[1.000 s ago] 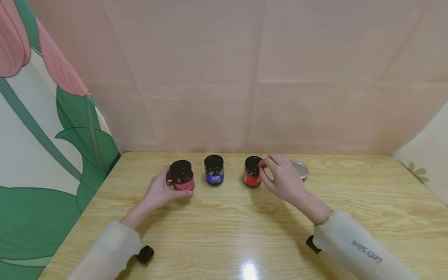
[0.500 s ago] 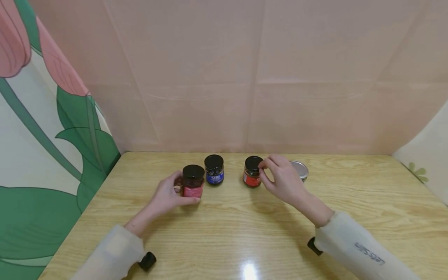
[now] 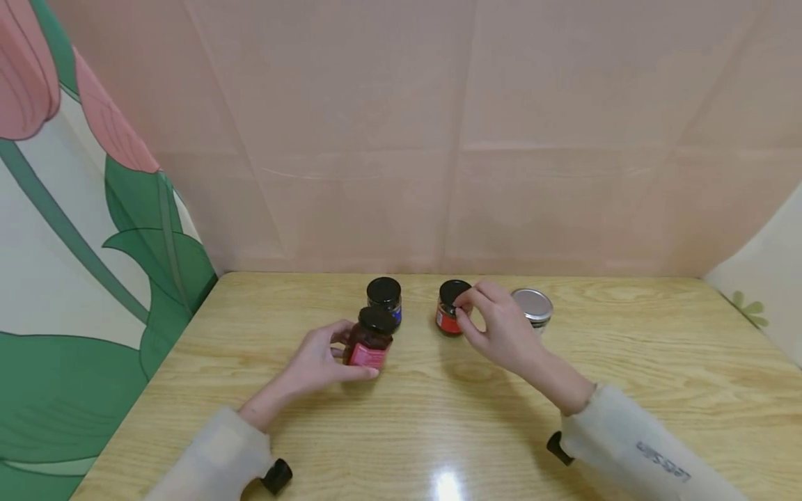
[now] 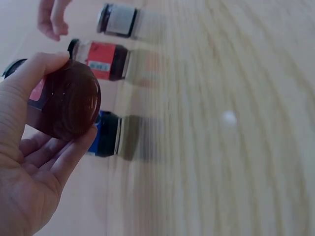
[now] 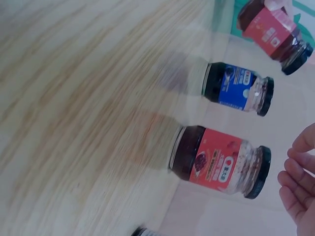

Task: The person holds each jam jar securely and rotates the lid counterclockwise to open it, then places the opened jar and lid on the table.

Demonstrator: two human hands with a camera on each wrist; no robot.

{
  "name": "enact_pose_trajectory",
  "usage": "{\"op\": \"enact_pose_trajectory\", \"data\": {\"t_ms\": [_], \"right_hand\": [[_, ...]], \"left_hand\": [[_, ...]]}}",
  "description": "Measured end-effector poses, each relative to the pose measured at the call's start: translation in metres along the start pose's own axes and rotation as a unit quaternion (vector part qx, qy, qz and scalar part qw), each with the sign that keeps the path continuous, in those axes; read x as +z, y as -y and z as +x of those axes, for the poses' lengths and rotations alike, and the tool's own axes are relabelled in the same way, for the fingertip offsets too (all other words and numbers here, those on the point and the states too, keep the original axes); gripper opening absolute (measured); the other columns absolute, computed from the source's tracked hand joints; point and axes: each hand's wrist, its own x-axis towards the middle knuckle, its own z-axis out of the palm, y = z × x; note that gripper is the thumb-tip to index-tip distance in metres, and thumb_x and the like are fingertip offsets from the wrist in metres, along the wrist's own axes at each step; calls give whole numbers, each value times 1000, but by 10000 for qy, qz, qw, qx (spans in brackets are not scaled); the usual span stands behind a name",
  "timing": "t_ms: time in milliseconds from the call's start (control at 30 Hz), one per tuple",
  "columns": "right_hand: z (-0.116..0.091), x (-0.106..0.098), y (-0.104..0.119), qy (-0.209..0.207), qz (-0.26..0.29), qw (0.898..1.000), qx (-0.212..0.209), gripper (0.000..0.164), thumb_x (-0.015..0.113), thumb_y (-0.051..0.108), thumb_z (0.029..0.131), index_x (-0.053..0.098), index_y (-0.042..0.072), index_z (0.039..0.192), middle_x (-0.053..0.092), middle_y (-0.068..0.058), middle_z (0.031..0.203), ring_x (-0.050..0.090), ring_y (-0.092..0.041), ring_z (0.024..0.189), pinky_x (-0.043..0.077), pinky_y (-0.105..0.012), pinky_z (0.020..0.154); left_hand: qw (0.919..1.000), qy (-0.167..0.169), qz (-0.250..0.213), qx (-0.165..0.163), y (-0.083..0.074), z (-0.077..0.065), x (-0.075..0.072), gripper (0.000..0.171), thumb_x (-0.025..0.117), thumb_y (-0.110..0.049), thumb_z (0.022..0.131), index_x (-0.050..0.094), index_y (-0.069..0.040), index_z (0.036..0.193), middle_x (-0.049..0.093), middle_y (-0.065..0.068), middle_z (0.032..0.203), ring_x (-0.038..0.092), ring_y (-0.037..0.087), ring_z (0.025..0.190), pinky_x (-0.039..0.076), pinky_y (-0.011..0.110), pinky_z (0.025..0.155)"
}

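My left hand point(image 3: 313, 358) grips a pink-labelled jam jar point(image 3: 370, 348) with a black lid, thumb on one side and fingers on the other. The jar is tilted and held above the table; its dark base point(image 4: 78, 101) shows in the left wrist view. Behind it stands a blue-labelled jar point(image 3: 384, 289), partly covered by the held one. To the right, a red-labelled jar point(image 3: 447, 321) stands upright. Beside its lid hovers my right hand point(image 3: 504, 330), fingers loosely bent and holding nothing; the right wrist view shows a gap between the fingertips and the black lid point(image 5: 259, 172).
A jar with a silver lid point(image 3: 532, 303) stands behind my right hand, partly hidden. The wooden table point(image 3: 407, 431) ends at a pink backdrop point(image 3: 401, 174). A flower-patterned cloth point(image 3: 63, 278) hangs on the left.
My left hand has carried the pink-labelled jar to the right and nearer, and it now tilts in front of the blue-labelled jar. The right hand has shifted only slightly.
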Motion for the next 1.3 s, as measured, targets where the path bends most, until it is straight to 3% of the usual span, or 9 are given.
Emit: {"op": "enact_pose_trajectory", "data": {"t_ms": [267, 433, 700, 933, 1300], "right_hand": [[-2, 0, 13, 279, 393, 9980, 402, 4, 68, 10, 83, 65, 8, 86, 60, 0, 82, 57, -15, 75, 48, -29, 65], [-2, 0, 19, 499, 732, 9936, 696, 6, 70, 15, 86, 68, 10, 89, 59, 5, 83, 56, -14, 74, 47, -25, 65], [-3, -1, 27, 861, 1146, 9832, 1134, 14, 69, 23, 88, 72, 13, 98, 62, 9, 83, 59, -8, 75, 49, -23, 65], [-5, 0, 32, 1151, 1538, 9708, 1439, 23, 67, 26, 90, 72, 9, 105, 66, 6, 90, 62, -8, 80, 55, -32, 71], [-7, 3, 36, 1298, 1459, 9616, 1928, 24, 66, 31, 90, 71, 10, 99, 68, 1, 93, 64, -13, 85, 55, -39, 76]], "left_hand": [[9987, 332, -354, 160, -5, 0, 11, 63, 89, -26, 65, 61, -6, 117, 67, 3, 109, 63, 16, 98, 55, 32, 83], [9980, 457, -339, 263, -10, 0, 17, 65, 89, -27, 65, 61, -6, 119, 67, 4, 109, 63, 16, 97, 55, 29, 82], [9982, 395, -214, 387, -15, 2, 23, 65, 88, -31, 65, 63, -6, 119, 67, 4, 111, 64, 18, 97, 55, 27, 80], [9980, 353, -187, 486, -18, 5, 29, 60, 89, -30, 65, 66, -8, 116, 68, 2, 106, 63, 14, 94, 56, 27, 77], [9982, 269, -121, 514, -24, 7, 35, 67, 90, -27, 64, 64, -1, 119, 66, 8, 114, 61, 19, 100, 55, 23, 76]]}}
